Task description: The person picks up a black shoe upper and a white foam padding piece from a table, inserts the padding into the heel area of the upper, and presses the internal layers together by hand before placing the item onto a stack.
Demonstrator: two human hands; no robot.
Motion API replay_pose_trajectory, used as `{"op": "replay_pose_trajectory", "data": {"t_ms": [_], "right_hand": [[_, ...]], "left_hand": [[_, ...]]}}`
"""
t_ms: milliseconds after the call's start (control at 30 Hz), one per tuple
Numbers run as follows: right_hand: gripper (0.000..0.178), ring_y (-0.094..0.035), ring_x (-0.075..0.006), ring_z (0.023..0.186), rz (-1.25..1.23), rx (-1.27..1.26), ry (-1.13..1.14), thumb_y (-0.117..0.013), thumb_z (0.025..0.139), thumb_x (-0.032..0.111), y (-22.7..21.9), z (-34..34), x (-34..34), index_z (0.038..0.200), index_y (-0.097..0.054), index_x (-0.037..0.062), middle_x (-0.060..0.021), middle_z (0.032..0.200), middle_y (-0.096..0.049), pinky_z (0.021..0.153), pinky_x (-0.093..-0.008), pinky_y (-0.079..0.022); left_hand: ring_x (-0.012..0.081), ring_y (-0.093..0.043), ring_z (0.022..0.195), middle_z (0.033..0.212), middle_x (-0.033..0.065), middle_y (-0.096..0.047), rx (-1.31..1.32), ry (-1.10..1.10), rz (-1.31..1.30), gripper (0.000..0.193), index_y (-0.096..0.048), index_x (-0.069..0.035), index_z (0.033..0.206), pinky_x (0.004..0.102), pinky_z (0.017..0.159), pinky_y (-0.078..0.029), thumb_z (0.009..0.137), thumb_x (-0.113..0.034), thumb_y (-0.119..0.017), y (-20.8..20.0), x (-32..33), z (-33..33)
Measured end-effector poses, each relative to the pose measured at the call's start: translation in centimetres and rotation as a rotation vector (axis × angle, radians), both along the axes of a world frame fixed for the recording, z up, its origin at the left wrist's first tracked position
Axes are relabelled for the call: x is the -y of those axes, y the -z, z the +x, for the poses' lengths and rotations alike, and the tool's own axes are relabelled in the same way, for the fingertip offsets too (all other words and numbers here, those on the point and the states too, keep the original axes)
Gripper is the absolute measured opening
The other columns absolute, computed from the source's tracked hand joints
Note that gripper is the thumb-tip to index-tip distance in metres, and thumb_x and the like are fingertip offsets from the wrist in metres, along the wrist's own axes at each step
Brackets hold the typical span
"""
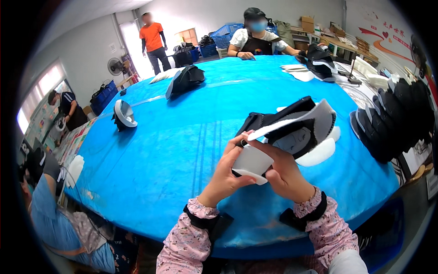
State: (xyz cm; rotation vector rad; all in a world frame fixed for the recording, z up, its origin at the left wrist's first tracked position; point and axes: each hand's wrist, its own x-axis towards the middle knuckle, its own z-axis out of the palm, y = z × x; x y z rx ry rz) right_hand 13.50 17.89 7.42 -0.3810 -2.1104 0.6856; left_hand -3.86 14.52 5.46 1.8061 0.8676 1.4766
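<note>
Both my hands are raised over the near right part of the table. My left hand (223, 176) has its thumb and fingers closed around the left side of a white curved, visor-shaped piece (252, 160). On its other side my right hand (287, 176) grips the same piece, the thumb bent against its lower edge. Directly behind my fingers is a black cap-like piece (292, 112) with a broad white rim and a pale printed lining inside. My fingertips touch that rim; whether it is joined to the white piece I cannot tell. White flat rounded pieces (319, 154) lie just beyond.
A blue sheet covers the table (150, 182). Black cap-like pieces stand at left (124, 116) and far middle (186, 82); a nested row (392, 121) lines the right edge. One masked person (255, 39) sits opposite, another (68, 223) at the near left. Two more people stand farther back.
</note>
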Motion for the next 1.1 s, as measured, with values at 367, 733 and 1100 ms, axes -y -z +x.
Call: {"op": "replay_pose_trajectory", "data": {"t_ms": [367, 733, 1100], "right_hand": [[0.042, -0.055, -0.0211, 0.051, 0.058, 0.024, 0.241, -0.063, 0.083, 0.030, 0.5, -0.1, 0.4, 0.112, -0.049, 0.0043, -0.0103, 0.075, -0.059, 0.050, -0.0304, -0.045], [0.020, -0.057, -0.0145, 0.059, -0.118, -0.124, 0.195, -0.061, 0.085, 0.018, 0.9, -0.3, -0.5, 0.096, -0.062, 0.0020, -0.0085, 0.071, -0.060, 0.054, -0.0261, -0.043], [0.021, -0.058, -0.0213, 0.058, 0.128, 0.059, 0.257, -0.062, 0.083, 0.026, 0.3, -0.5, -0.1, 0.089, -0.063, 0.0057, -0.0075, 0.070, -0.060, 0.051, -0.0299, -0.044]], "left_hand": [[0.0255, -0.040, 0.123, 0.127, 0.0113, -0.047, -0.106, -0.043, 0.052, 0.044, -0.055, -0.001, 0.103, 0.0351, 0.097, -0.036, 0.079, -0.036, -0.066, 0.2, -0.4, -0.3], [0.0257, -0.041, 0.122, 0.124, 0.0115, -0.051, -0.008, 0.054, 0.004, 0.041, -0.060, 0.000, 0.104, 0.0366, 0.099, -0.034, 0.086, -0.037, -0.056, 0.3, -0.9, -0.9], [0.0246, -0.048, 0.116, 0.113, 0.0097, -0.057, -0.017, -0.067, -0.014, 0.031, -0.063, 0.000, 0.094, 0.0350, 0.096, -0.037, 0.091, -0.028, -0.052, 0.7, -1.0, -0.9]]}}
